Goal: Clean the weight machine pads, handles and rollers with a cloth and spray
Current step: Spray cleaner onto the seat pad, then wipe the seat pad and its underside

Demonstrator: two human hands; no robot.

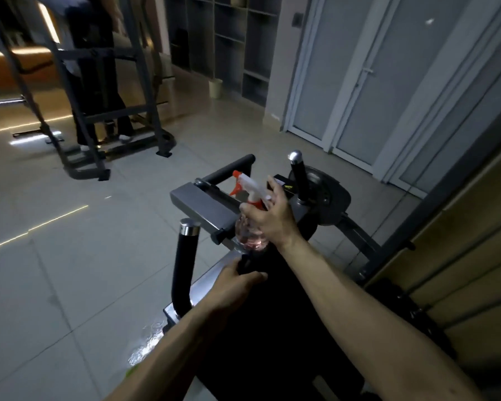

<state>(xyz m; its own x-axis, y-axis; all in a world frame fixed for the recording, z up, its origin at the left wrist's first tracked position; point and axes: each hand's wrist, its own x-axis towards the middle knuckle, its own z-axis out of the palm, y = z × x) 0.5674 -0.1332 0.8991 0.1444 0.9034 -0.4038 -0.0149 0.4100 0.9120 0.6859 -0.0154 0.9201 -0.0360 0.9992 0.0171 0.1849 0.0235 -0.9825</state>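
Spray bottle [248, 236]: clear body, pinkish liquid, orange-and-white trigger head. It sits upright at the far end of the black seat pad [287, 328], with its base low against the grey frame. Whether it stands on the frame or hangs in the grip, cannot tell.

Right hand [269, 218]: wrapped round the bottle's neck below the trigger, with one finger raised clear and straight.

Left hand [232, 287]: on the pad's far left edge, fingers curled onto something dark. Could be a dark cloth or the pad edge itself; too dim to tell. No cloth positively identified.

Around the bottle: near handle [185, 256] with chrome cap to the left, far handle [298, 178] to the right, black roller [229, 172] beyond.

Judged step: readying the spray for the pad or roller.

Risks:
- Nozzle points far-left, away from the pad. A squeeze from here would likely send mist onto the frame and floor tiles [84, 285], leaving them slick.
- The hold is at the neck with one finger off. A wet or tilted bottle could slip and fall.
- A glistening patch [148, 342] lies at the machine's near left base, liquid or glare undetermined. If liquid, it is a footing hazard.
- Low light: missed spots on black surfaces are likely.
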